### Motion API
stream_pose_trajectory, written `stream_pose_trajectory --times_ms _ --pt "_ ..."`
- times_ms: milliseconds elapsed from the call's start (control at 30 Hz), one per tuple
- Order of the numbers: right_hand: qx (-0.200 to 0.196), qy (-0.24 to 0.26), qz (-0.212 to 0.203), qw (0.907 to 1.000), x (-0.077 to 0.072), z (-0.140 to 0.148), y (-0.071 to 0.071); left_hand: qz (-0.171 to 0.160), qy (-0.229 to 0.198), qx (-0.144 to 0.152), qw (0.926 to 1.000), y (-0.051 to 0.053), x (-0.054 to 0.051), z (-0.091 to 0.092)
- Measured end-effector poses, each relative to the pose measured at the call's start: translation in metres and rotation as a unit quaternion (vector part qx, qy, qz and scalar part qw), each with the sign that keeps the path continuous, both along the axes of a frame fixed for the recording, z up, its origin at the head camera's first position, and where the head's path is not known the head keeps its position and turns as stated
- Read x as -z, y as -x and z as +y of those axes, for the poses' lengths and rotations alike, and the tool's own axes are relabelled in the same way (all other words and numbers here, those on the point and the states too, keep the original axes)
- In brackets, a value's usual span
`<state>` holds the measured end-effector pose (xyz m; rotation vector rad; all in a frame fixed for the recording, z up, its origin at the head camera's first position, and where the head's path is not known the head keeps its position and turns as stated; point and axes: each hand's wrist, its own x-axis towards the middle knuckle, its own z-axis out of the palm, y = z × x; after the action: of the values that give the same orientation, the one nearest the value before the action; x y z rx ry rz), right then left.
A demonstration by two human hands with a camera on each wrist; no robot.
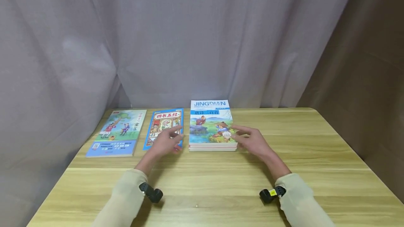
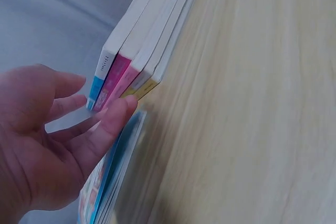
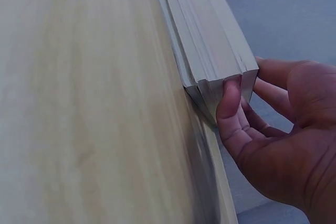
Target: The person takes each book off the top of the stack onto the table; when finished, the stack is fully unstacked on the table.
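Observation:
A stack of several paperback books (image 1: 210, 120) lies near the back of the table, its top cover headed JINGDIAN. Just left of that stack, my left hand (image 1: 165, 142) hovers over a thin blue-bordered book (image 1: 164, 116) with loosely bent fingers. In the left wrist view its fingertips come close to the coloured spines (image 2: 113, 80), holding nothing. On the other side, my right hand (image 1: 252, 142) touches the stack's right edge. Its fingertips rest against the side of the pages (image 3: 210, 40) in the right wrist view; the far fingertips are partly hidden by the books.
A green and blue picture-covered book (image 1: 118, 132) lies at the left of the wooden table (image 1: 208, 192). Behind the table hangs a grey curtain (image 1: 176, 45). Each sleeved wrist carries a small black camera (image 1: 154, 194).

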<state>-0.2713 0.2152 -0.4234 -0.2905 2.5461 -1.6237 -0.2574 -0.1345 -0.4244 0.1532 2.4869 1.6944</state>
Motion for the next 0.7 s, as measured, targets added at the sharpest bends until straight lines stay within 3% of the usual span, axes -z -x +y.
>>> stream_pose_trajectory --times_ms 300,533,700 --pt "0.008 -0.015 -0.032 0.9993 -0.005 0.015 0.002 -0.012 -0.002 0.021 0.9997 0.001 0.003 0.02" --pt "-0.041 -0.005 -0.053 0.9977 -0.008 0.032 0.001 -0.013 0.01 0.029 0.9994 0.0 0.002 0.031" --pt "-0.059 0.037 -0.071 0.9951 -0.005 0.035 0.001 -0.019 0.001 0.029 0.9994 0.003 0.004 0.031"
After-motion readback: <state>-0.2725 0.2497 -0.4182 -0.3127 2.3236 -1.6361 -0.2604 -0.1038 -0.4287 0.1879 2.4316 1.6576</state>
